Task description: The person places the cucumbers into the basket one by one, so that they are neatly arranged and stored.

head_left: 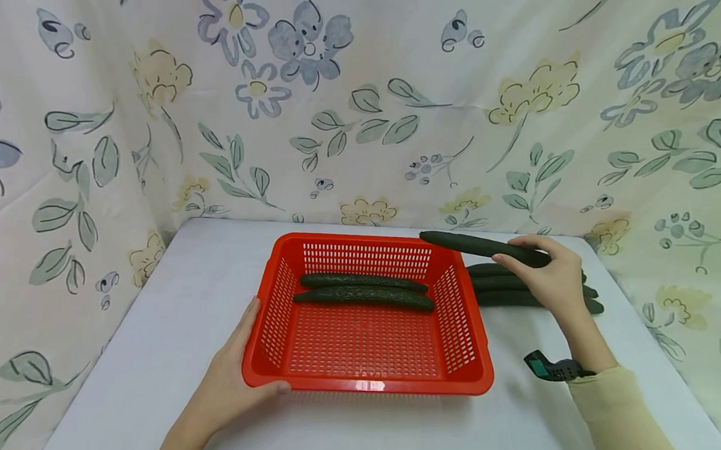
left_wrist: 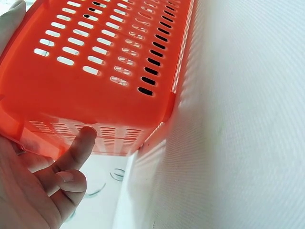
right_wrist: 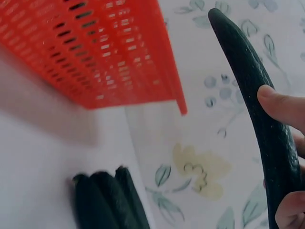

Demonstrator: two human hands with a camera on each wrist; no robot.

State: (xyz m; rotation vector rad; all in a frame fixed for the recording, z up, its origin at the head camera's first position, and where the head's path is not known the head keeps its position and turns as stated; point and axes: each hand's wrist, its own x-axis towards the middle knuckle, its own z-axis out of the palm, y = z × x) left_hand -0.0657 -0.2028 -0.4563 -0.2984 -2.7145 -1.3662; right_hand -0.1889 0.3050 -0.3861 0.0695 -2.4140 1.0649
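Held above the right rim of the red plastic basket [head_left: 369, 389] is a long dark green cucumber [head_left: 468, 244], which my right hand [head_left: 549, 269] grips near one end. In the right wrist view the thumb and curled fingers pinch that cucumber [right_wrist: 255, 102]. Two cucumbers lie side by side in the back half of the basket, a thinner one [head_left: 363, 280] behind a thicker one [head_left: 364, 295]. My left hand [head_left: 228, 378] holds the basket's front left corner, thumb along the front rim. The left wrist view has its bent fingers [left_wrist: 81, 145] against the basket's outer wall [left_wrist: 95, 102].
Several more cucumbers [head_left: 502, 298] lie in a pile on the white table [head_left: 142, 372], right of the basket and partly hidden under my right hand. A floral cloth [head_left: 358, 171] hangs behind the table and along both sides. A dark band [head_left: 554, 368] circles my right wrist.
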